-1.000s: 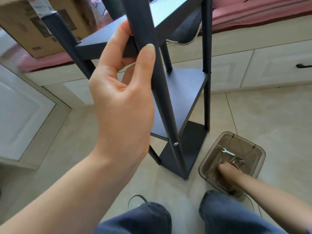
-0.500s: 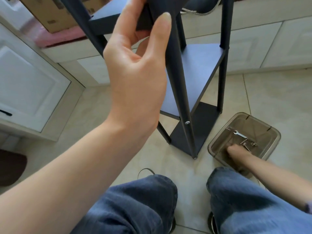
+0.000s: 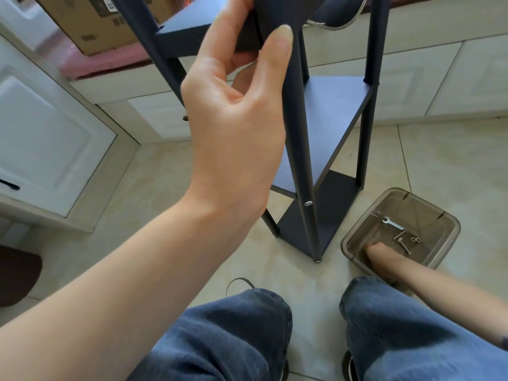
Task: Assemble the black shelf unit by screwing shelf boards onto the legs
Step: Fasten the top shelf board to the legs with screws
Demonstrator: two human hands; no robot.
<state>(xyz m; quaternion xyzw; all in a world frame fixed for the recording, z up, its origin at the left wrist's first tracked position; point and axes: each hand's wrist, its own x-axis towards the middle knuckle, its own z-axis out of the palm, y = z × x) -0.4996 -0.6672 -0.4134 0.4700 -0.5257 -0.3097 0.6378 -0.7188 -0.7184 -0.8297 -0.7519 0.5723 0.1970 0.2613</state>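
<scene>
The left hand (image 3: 236, 114) grips the near leg (image 3: 299, 149) at the top shelf board (image 3: 192, 34), steadying the black shelf unit upright on the floor. The right hand (image 3: 382, 253) reaches into the plastic tray's (image 3: 450, 229) near corner, likely after a screw (image 3: 404, 246); its grip is hidden.

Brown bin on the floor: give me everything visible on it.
The bin is a translucent smoky-brown plastic tub, rectangular with rounded corners and a thickened rim, with small notches in its far wall. It sits open-topped and upright on the tiled floor, right of the black shelf unit and apart from its near leg. Inside lie a small flat silver wrench, a few bolts and small nuts. The right hand reaches in at the near corner, fingertips hidden.
</scene>
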